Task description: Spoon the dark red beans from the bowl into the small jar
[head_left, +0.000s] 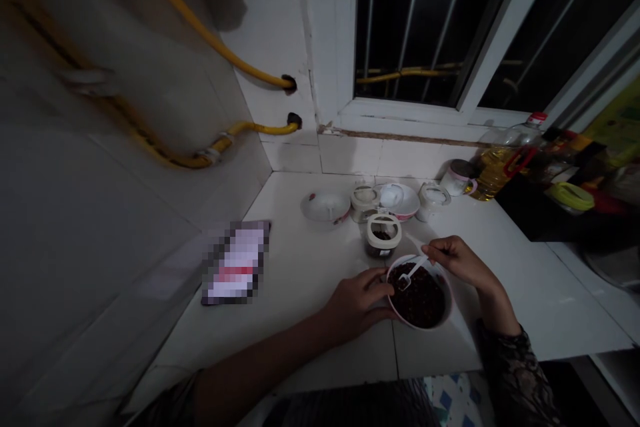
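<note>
A white bowl [447, 320] with a pinkish rim stands near the counter's front, filled with a dark reddish-brown, chunky mixture [425, 300]. My left hand [357, 300] grips the bowl's left side, thumb over the rim and fingers against the outer wall. Pinched between the fingers of my right hand [455, 259] is a small white spoon [415, 270], its square scoop low in the bowl at the mixture. Just behind the bowl sits a lidded seasoning jar [383, 235] with dark contents showing through its top.
Behind are a shallow bowl [320, 208], two more seasoning jars [365, 199] and another bowl [411, 203]. A lidded mug [456, 180] and an oil bottle [493, 163] stand at back right. A blurred-out phone-like object [237, 263] lies left. Yellow pipes [210, 40] run along the wall.
</note>
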`<action>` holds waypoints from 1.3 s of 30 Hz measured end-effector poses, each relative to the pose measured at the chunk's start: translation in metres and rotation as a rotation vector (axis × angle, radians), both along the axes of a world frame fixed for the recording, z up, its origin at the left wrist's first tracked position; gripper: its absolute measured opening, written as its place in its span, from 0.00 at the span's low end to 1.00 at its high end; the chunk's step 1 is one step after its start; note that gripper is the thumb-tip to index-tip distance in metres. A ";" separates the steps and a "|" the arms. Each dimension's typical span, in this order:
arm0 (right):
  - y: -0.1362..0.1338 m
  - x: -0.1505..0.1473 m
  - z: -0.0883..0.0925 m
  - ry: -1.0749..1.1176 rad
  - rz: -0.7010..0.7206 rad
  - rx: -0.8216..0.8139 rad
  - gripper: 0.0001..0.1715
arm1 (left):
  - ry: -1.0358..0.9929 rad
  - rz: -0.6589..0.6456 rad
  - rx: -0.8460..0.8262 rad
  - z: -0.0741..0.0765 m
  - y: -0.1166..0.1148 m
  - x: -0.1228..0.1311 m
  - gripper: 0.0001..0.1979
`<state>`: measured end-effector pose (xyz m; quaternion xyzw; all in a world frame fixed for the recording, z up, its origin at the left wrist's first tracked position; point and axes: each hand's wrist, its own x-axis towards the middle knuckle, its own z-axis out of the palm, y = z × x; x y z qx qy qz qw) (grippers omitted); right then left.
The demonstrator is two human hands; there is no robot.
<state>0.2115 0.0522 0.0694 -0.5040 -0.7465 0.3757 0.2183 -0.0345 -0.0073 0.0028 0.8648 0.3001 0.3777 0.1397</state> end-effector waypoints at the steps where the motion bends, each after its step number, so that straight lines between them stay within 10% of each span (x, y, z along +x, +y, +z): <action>1: 0.001 0.001 0.002 0.007 -0.014 -0.001 0.29 | -0.003 0.002 0.005 -0.001 0.000 0.000 0.18; 23: 0.013 -0.002 0.003 0.380 -0.283 -0.252 0.28 | -0.051 -0.009 0.029 0.002 0.000 0.001 0.19; 30: 0.013 -0.026 0.010 0.271 -0.426 0.296 0.29 | -0.068 -0.020 0.041 0.001 0.000 0.001 0.18; 35: 0.000 -0.038 0.009 -0.146 -0.163 0.809 0.22 | -0.061 -0.018 0.017 0.001 0.000 0.001 0.18; 39: -0.003 -0.036 0.008 -0.240 -0.083 0.907 0.21 | -0.048 -0.017 0.020 0.001 -0.001 0.001 0.18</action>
